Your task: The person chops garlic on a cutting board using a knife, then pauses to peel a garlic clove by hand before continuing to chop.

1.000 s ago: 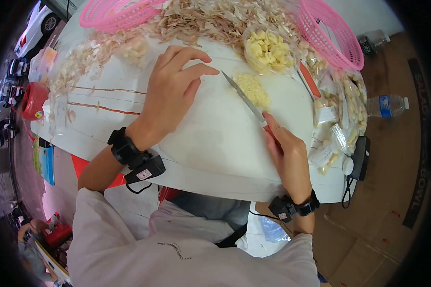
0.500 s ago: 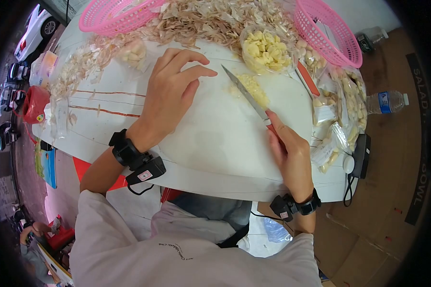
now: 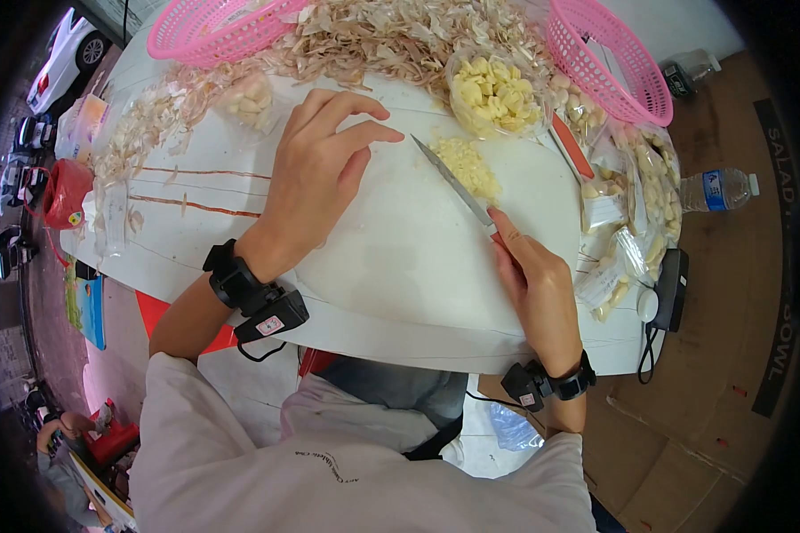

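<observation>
My right hand (image 3: 535, 271) is closed around the red handle of a knife (image 3: 453, 180), its blade pointing up and left. Beside the blade lies a small heap of chopped garlic (image 3: 468, 167) on the white cutting board (image 3: 391, 258). My left hand (image 3: 316, 169) hovers over the board's left side with fingers bent and apart, holding nothing. Just behind the chopped heap sits a clear bag of sliced garlic (image 3: 496, 96). A second knife with an orange-red handle (image 3: 572, 149) rests to the right of it.
Garlic skins (image 3: 373, 40) are piled along the table's far side. Pink baskets stand at the back left (image 3: 227, 35) and back right (image 3: 609, 62). Bags of peeled garlic (image 3: 653, 186) line the right edge, near a water bottle (image 3: 720, 190). A black device (image 3: 672, 289) lies by the right corner.
The knife has shifted slightly down and toward me, baring more of the chopped garlic beside its blade. My left hand has stayed in place.
</observation>
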Demonstrator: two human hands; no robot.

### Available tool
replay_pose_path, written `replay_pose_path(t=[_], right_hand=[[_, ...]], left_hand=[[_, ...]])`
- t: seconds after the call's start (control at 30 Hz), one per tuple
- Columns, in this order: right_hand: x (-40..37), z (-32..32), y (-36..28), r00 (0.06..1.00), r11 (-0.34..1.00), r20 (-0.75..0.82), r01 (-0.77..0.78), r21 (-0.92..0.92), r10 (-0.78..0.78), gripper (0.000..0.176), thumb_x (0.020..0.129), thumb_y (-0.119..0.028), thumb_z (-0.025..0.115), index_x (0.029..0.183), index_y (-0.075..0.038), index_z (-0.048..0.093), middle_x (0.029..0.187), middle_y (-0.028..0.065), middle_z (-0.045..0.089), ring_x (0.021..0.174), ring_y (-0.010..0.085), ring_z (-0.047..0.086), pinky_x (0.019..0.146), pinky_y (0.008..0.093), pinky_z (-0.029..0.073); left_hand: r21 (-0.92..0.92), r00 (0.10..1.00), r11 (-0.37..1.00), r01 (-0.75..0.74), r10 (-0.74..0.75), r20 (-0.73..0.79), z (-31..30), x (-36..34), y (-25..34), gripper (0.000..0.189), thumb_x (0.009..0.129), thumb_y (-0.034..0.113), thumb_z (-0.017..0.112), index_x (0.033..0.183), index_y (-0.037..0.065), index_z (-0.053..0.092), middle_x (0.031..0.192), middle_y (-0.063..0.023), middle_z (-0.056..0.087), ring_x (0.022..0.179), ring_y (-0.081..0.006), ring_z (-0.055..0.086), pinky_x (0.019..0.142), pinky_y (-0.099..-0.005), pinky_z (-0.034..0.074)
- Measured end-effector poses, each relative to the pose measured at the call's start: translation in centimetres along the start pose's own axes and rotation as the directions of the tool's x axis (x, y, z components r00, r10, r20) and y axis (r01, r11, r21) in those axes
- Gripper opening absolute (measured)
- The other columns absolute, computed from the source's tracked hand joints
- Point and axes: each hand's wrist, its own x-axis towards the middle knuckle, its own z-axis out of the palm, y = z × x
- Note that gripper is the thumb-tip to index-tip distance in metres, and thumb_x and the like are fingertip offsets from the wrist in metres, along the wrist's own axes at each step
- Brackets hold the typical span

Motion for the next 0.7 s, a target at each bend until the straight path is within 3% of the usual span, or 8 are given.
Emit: replay_pose_path(t=[0.13,0.7], right_hand=[[0.0,-0.09,-0.05,1.0,1.0,-0.026,-0.002,0.015,0.002,0.044,0.089,-0.006,0.065,0.132,-0.015,0.06,0.069,0.0118,0.056,0.056,0.0295,0.057,0.053,0.0401,0.046],[0.06,-0.07,0.25,0.998,0.999,-0.06,-0.003,-0.034,0.001,0.042,0.089,-0.006,0.065,0.13,-0.014,0.061,0.07,0.0127,0.059,0.057,0.0302,0.058,0.054,0.0405,0.046]], left_hand=[[0.01,1.0,1.0,-0.014,0.013,0.016,-0.11,0.03,-0.05,0.038,0.072,-0.014,0.058,0.098,0.01,0.074,0.109,-0.0059,0.065,0.105,-0.0269,0.055,0.085,-0.0362,0.046],[0.015,1.0,1.0,-0.006,0.006,0.017,-0.27,0.06,-0.1,0.041,0.073,-0.015,0.055,0.101,0.01,0.073,0.108,-0.0062,0.065,0.105,-0.027,0.056,0.087,-0.0365,0.046]])
